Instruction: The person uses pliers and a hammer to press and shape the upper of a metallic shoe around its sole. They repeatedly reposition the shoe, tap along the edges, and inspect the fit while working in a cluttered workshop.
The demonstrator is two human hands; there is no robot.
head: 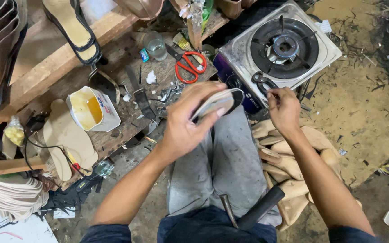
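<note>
Grey flat shoe sole with dark rim held above the knees, left hand clamped around it. Right hand pinches black-handled pliers at the single-burner steel gas stove. Red-handled scissors lie on the cluttered wooden surface.

dusty dirt floor; cluttered wooden workbench; gas stove.

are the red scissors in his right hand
No, the red scissors lie on the wooden bench beside the gas stove, while the right hand reaches toward dark pliers at the stove's edge.
</note>
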